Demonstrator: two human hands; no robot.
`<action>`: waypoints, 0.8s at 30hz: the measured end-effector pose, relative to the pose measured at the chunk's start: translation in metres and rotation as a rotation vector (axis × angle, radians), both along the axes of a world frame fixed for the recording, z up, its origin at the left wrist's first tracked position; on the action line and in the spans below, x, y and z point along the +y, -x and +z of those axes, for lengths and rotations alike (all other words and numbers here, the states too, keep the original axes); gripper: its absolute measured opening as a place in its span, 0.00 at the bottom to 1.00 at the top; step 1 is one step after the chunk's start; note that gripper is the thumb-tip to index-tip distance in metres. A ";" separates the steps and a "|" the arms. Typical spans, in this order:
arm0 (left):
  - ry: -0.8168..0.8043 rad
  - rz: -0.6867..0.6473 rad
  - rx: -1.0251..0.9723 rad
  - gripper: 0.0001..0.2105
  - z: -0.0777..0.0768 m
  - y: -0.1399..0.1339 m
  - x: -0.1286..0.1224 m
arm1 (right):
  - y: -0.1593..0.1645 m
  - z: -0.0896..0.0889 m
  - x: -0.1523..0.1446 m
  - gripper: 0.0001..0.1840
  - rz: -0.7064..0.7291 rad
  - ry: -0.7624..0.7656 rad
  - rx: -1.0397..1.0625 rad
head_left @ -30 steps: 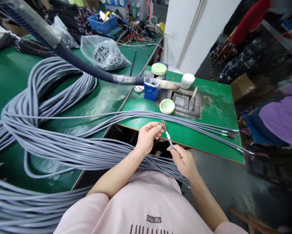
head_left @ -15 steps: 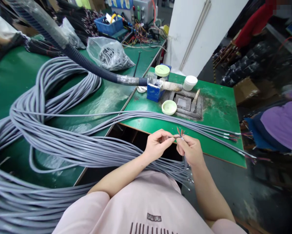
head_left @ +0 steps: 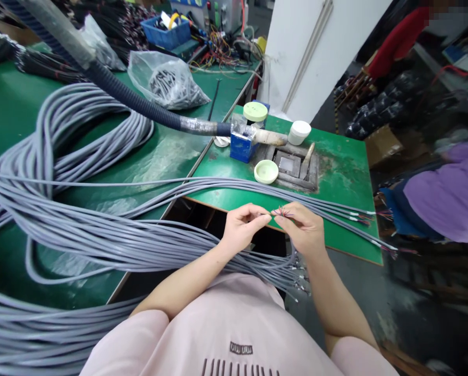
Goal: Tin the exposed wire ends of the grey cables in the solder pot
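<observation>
Thin coloured wires [head_left: 282, 211] fan out from a grey cable's end, between my two hands. My right hand [head_left: 304, 225] is closed around that end, thumb and fingers pinching near the base of the wires. From the left, my left hand [head_left: 244, 223] pinches a thin wire between thumb and forefinger, its fingertips a short way from the right ones. Below my hands lies a thick bundle of grey cables [head_left: 147, 245], its ends near my right wrist. Several grey cables with stripped ends [head_left: 353, 215] lie across the green board [head_left: 347, 172] beyond.
A blue flexible hose [head_left: 140, 102] crosses above the table to a blue box [head_left: 241, 148]. By a square metal-framed recess [head_left: 290, 166] stand a pale green dish [head_left: 266, 172] and a white tub [head_left: 299, 132]. A person in purple [head_left: 445, 196] is at the right.
The view has shifted slightly, moving the scene left. The wires have dropped lower and spread sideways between my fingers. My right hand has turned more over them; my left hand still pinches.
</observation>
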State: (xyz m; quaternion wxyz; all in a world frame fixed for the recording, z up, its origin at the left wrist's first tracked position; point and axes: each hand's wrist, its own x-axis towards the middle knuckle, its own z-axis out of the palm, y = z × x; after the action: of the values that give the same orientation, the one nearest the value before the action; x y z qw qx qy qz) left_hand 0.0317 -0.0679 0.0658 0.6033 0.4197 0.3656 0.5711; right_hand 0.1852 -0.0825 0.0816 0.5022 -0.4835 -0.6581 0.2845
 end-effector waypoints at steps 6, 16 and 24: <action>0.079 -0.019 -0.095 0.10 -0.008 -0.006 0.007 | 0.007 -0.002 0.007 0.06 -0.054 -0.128 0.069; 0.325 -0.174 -0.316 0.15 -0.011 -0.020 0.015 | 0.008 0.003 0.029 0.06 -0.110 -0.041 0.057; -0.172 -0.155 0.562 0.08 -0.052 0.001 0.038 | -0.018 0.015 0.106 0.16 -0.189 0.028 -0.494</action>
State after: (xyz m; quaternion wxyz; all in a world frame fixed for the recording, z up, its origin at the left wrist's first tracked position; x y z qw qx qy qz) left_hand 0.0303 -0.0303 0.0140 0.4826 0.6372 0.4355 0.4139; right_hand 0.2033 0.0232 0.0967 0.3438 -0.6044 -0.7088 0.1188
